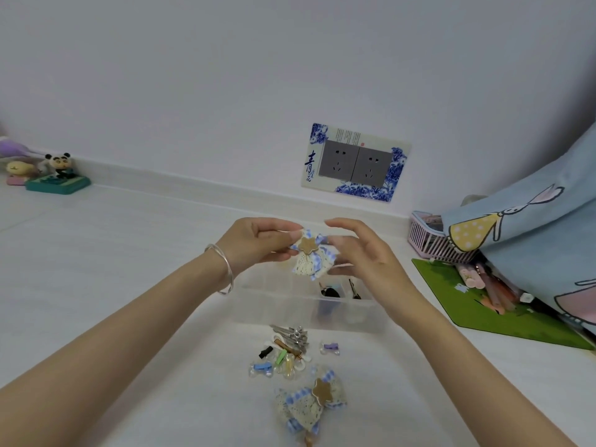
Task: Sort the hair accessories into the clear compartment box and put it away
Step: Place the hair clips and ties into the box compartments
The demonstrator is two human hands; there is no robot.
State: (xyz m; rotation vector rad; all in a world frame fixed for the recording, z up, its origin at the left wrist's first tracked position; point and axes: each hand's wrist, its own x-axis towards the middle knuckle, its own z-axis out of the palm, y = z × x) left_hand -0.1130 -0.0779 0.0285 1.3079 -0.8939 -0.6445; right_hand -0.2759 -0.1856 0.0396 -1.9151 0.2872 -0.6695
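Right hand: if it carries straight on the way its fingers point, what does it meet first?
The right hand points left, toward the left hand. First contact is probably the blue lace bow held between them, then the left hand's fingertips. Depth is uncertain from one view.

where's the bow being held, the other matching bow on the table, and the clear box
held bow (pixel 310 250), head view, on its tan star centre
second bow (pixel 322 389), head view, on its tan star
clear compartment box (pixel 277 306), head view, on its bare front wall
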